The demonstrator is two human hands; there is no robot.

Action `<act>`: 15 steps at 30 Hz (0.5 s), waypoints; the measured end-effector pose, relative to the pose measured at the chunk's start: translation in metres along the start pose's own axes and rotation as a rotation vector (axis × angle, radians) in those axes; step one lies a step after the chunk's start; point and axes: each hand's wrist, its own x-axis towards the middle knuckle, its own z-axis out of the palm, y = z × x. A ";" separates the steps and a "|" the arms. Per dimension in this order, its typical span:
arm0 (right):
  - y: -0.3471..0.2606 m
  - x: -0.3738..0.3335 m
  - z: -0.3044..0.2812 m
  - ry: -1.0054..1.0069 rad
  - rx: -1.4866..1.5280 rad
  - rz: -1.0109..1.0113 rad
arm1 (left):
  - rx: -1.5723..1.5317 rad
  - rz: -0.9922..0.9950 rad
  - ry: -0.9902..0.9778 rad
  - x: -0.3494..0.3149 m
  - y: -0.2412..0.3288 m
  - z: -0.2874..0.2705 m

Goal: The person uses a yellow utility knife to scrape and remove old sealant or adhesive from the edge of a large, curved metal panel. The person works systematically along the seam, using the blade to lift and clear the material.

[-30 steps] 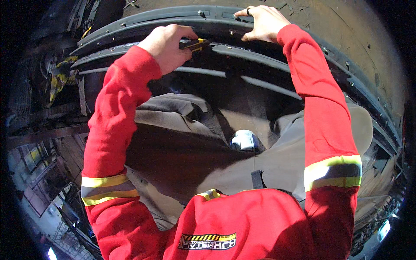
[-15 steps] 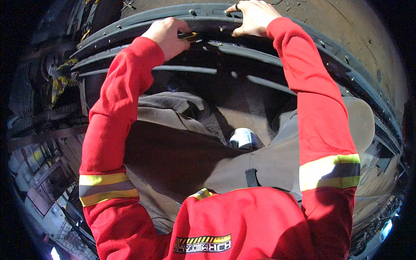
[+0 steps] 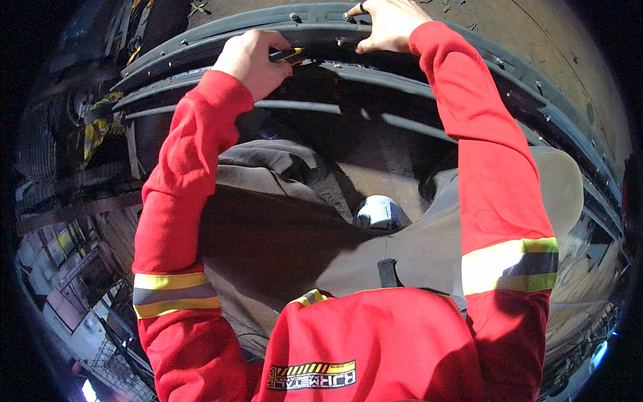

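In my left hand (image 3: 251,61) is a slim yellow-and-black hand tool (image 3: 289,53), pinched between thumb and fingers. Its exact kind is too small to make out. The tool lies against the inner face of a long dark metal beam (image 3: 221,35) studded with bolts. To the right, my right hand (image 3: 392,25) rests at the same beam with thumb and fingers spread apart. Its index finger is beside a bolt (image 3: 349,18) on the upper edge, and its thumb is near a lower bolt (image 3: 339,41).
Below the beam run further dark rails (image 3: 301,107). A white cylindrical tub (image 3: 378,212) stands on the brown floor between my legs. Yellow-and-black material (image 3: 94,134) lies at the left, and a brown metal surface (image 3: 536,40) spreads beyond the beam.
My left hand has shifted very slightly left, with the tool still in it. The right hand has barely moved, and the view has tilted a little.
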 end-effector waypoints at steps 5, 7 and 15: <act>-0.001 0.000 -0.002 0.002 -0.001 -0.003 | 0.002 0.059 0.081 -0.001 -0.013 0.006; -0.006 0.000 -0.001 0.016 0.012 0.006 | 0.042 0.081 0.112 -0.005 -0.020 0.008; -0.025 -0.028 0.036 0.516 -0.238 -0.083 | -0.254 -0.196 0.041 -0.058 -0.046 -0.041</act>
